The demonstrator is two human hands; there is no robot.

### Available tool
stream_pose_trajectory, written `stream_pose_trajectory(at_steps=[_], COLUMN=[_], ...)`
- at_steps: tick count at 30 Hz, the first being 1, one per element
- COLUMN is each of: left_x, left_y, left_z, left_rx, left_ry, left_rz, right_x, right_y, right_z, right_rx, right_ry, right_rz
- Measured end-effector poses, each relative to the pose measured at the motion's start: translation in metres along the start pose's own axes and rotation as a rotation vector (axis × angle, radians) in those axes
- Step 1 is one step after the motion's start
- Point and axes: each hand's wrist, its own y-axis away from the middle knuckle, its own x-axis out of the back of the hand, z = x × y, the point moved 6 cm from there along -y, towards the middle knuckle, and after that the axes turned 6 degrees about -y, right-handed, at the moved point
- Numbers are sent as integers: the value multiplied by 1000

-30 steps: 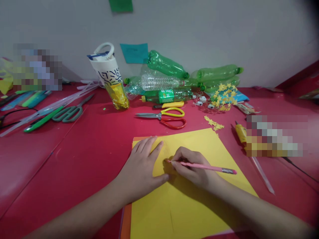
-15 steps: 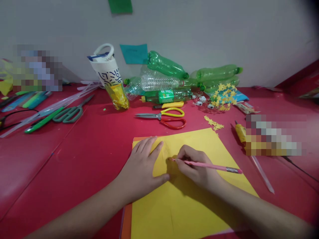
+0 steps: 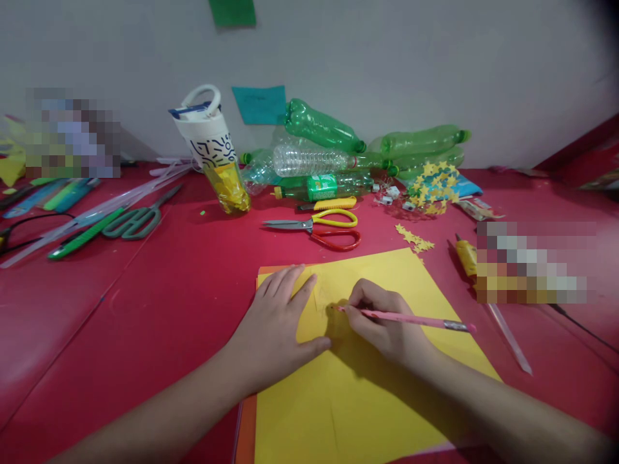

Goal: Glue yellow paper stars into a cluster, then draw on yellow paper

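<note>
A yellow sheet of paper (image 3: 309, 412) lies on top of orange paper (image 3: 245, 432) on the red table. My left hand (image 3: 278, 322) rests flat on its upper left part, fingers spread. In my right hand (image 3: 387, 316) is a pink pencil (image 3: 411, 317), pinched near its point, with the eraser end towards the right. The pencil's tip is at the paper, just right of my left thumb and forefinger. Faint pencil lines (image 3: 321, 295) show between my hands.
Scissors with yellow and red handles (image 3: 336, 229) lie beyond the paper, before a yellow cutter (image 3: 336, 203) and several plastic bottles (image 3: 319, 158). Yellow paper stars (image 3: 414, 240) lie to their right. A glue gun (image 3: 467, 258) is at right; green scissors (image 3: 133, 222) and a green cutter (image 3: 87, 235) at left.
My right hand and the pencil have shifted slightly to the right across the yellow paper. My left hand stays in place.
</note>
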Motion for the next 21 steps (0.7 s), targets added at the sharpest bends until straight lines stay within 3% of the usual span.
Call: stream_pose_trajectory(at_steps=[21], left_x=[1], left_y=[1], left_z=[0], left_rx=[2], left_ry=[8], left_rz=[9], right_x=[-11], right_y=[1], right_z=[-7], right_rx=[71], right_ry=[73], right_rz=[-85])
